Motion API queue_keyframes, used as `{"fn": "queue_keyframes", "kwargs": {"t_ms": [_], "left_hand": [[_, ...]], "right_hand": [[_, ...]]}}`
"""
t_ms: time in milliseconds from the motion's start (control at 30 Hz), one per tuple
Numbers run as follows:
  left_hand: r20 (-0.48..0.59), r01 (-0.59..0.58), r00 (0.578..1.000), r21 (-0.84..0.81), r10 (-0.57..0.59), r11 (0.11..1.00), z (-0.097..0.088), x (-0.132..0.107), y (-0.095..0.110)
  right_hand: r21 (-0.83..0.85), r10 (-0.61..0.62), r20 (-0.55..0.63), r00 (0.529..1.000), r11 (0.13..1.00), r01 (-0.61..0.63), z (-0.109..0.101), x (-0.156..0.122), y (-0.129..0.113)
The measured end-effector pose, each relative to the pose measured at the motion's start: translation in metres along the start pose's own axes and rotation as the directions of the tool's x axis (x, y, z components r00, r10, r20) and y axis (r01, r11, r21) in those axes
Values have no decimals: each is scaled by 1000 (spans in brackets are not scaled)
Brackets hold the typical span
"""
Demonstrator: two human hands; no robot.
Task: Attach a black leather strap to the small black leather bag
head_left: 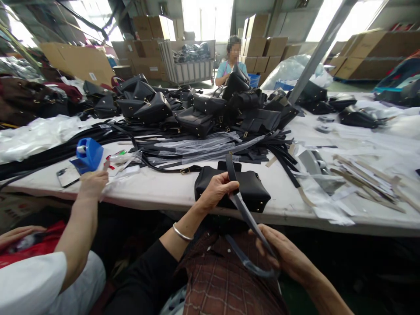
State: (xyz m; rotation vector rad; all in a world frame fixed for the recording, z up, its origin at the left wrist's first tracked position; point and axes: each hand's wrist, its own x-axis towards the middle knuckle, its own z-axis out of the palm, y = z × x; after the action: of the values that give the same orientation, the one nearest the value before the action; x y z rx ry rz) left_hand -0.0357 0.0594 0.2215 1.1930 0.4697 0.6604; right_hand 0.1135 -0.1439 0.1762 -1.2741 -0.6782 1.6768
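Observation:
A black handbag [252, 186] with small metal studs lies on its side at the front edge of the table. Above it, my left hand [216, 189] pinches a black bag strap [232, 168] near its buckle end. The strap runs down toward my lap and looks wrapped in clear plastic along its lower part. Lower right, my right hand [278, 251] has its fingers curled round this wrapped length, which loops back below the hand. Another strap with a gold buckle stretches left from the bag across the table.
A heap of black handbags [197, 111] and plastic-wrapped straps [203, 146] covers the table's middle. Left, a co-worker's hand [95, 181] is by a blue tape dispenser [88, 155] and a phone [68, 176]. Paper strips [367, 179] lie right. Another person [231, 65] is across the table.

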Motion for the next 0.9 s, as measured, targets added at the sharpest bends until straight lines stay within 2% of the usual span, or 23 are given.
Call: {"fn": "queue_keyframes", "kwargs": {"t_ms": [100, 200, 333, 533, 733, 833, 900], "left_hand": [[-45, 116, 993, 140, -111, 983, 4, 6, -15], [-47, 188, 982, 201, -183, 961, 6, 7, -28], [-54, 211, 977, 179, -204, 961, 6, 5, -34], [-52, 184, 983, 133, -178, 974, 7, 2, -31], [-36, 146, 989, 94, -144, 985, 20, 0, -32], [-25, 158, 987, 91, -157, 983, 28, -2, -33], [-72, 149, 987, 113, -141, 982, 33, -3, -33]], "right_hand": [[-82, -62, -18, 998, 995, 61, 7, 3, -6], [-224, -100, 37, 994, 969, 106, 12, 6, -9], [-353, -110, 94, 989, 926, 137, 14, 6, -9], [-474, -193, 31, 981, 861, 185, 12, 6, -6], [-354, -225, -151, 963, 921, 160, 23, 20, -7], [-201, -260, -237, 936, 956, 215, 34, 30, -11], [-62, -254, -294, 922, 967, 246, 40, 37, -13]]}}
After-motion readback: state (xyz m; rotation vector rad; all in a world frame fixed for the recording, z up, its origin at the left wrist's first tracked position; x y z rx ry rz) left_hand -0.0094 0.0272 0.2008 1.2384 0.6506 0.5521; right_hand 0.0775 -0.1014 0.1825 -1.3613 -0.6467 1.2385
